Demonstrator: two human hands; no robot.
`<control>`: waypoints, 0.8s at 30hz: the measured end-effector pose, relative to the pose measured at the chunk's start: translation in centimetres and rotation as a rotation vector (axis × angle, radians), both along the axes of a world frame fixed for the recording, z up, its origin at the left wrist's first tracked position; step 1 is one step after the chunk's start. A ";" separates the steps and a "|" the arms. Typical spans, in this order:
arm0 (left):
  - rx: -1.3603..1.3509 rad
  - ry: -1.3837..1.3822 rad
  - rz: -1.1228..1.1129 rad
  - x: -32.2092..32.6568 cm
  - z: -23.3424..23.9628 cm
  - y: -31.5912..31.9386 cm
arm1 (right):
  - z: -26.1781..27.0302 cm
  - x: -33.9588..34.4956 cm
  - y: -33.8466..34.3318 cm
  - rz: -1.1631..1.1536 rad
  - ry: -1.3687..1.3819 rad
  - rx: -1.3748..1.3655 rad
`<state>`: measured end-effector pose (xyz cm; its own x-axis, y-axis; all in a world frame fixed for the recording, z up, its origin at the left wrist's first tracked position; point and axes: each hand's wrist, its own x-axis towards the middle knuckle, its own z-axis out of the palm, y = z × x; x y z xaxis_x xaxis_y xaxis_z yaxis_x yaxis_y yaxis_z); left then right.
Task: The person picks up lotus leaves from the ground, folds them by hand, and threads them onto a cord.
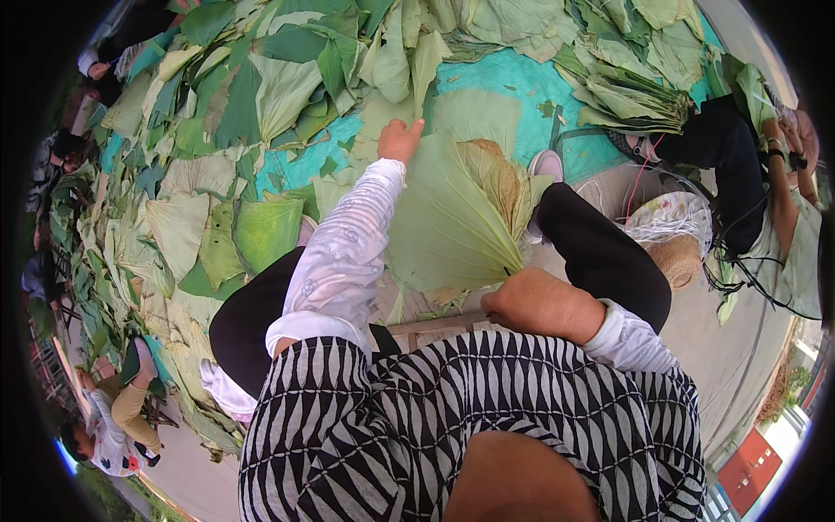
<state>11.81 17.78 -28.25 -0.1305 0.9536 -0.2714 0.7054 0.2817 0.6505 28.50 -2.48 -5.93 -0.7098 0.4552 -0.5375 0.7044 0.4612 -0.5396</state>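
My right hand (545, 305) is closed around the gathered stem end of a fan of large pale green leaves (450, 222), which look like lotus leaves; one leaf in the fan has a brown, dried patch (492, 176). The fan spreads up and left from that fist, between my knees. Near the fan's upper left edge, my left hand (400, 140) reaches forward, thumb and forefinger at the lower tip of a folded green leaf (427, 65). Whether the fingers pinch that tip is not plain. Other leaves lie flat just beyond the hand.
Heaped leaves (280, 98) cover much of a turquoise sheet (509, 78). A stacked leaf bundle (633, 98) lies at upper right. White string (672, 212) sits by a straw hat (675, 261) near my right knee. A co-worker (786, 156) handles leaves at right; other people sit along the left.
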 end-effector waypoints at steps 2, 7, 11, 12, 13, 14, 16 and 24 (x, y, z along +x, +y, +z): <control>-0.099 0.077 -0.155 -0.4 -1.3 1.7 | 0.0 -0.4 0.5 0.015 -0.024 -0.037; -0.087 0.206 -0.164 -3.5 -2.0 4.1 | 0.1 -0.5 0.5 0.058 -0.095 -0.035; -0.115 -0.919 0.295 -4.3 4.8 4.6 | 0.2 0.9 -0.3 0.005 -0.112 0.038; -0.080 -0.934 0.328 -8.4 6.9 3.8 | -0.3 0.0 -0.4 0.001 -0.065 0.083; -0.061 -0.924 0.326 -9.3 8.8 3.3 | 0.0 -0.3 -0.6 -0.047 -0.062 0.118; -0.080 -0.999 0.320 -10.2 10.6 2.7 | 0.8 -0.7 -0.5 -0.113 -0.052 0.130; -0.100 -1.022 0.326 -9.3 17.5 -0.5 | 1.4 -0.8 -0.5 -0.226 -0.002 0.177; -0.347 -1.056 -0.103 -10.9 24.8 -10.4 | 1.2 -4.5 2.2 -0.682 0.612 0.397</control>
<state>0.93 7.42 -3.44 0.3986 0.7974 -0.4530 -0.1244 0.5364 0.8347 24.04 -0.25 -4.70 -0.3336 0.9360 0.1125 0.5382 0.2871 -0.7924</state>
